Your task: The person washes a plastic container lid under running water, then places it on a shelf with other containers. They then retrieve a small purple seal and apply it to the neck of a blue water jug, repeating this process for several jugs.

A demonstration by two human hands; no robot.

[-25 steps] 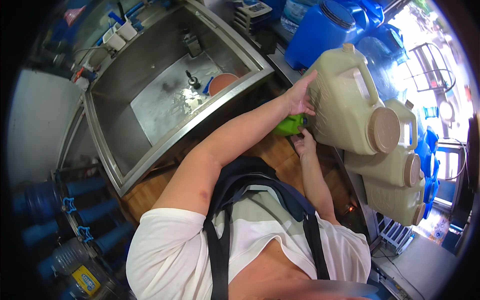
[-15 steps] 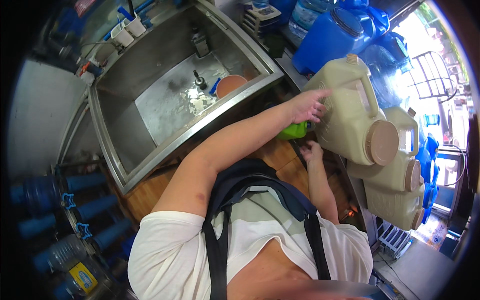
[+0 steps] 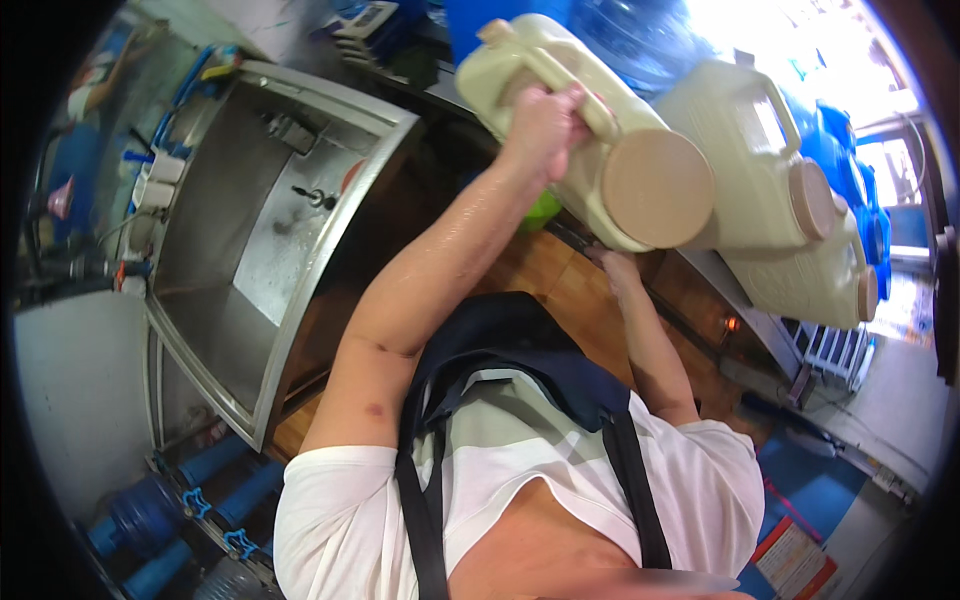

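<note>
My left hand (image 3: 548, 128) is closed around the handle of a large beige plastic jug (image 3: 628, 108). The jug is tilted, its wide tan lid (image 3: 658, 188) facing toward me and a small capped spout (image 3: 493, 32) at the far end. At the jug's lower edge is my right hand (image 3: 615, 265); its fingers are partly hidden there, so their grip does not show. Two more beige jugs stand to the right, the nearer one (image 3: 725, 150) close behind the held jug. A bright green object (image 3: 540, 212) shows below my left wrist, mostly covered.
A deep steel sink (image 3: 325, 235) with a dark fitting on its floor lies on the left. Blue containers (image 3: 835, 130) stand behind the jugs. Racks with blue tubes (image 3: 255, 490) are at lower left. A white rack (image 3: 835, 350) and a grey surface (image 3: 900, 400) are at right.
My left hand has gone from the jug's side to its handle, and the jug has tipped and shifted away from the others. The view has turned, so the sink sits further left.
</note>
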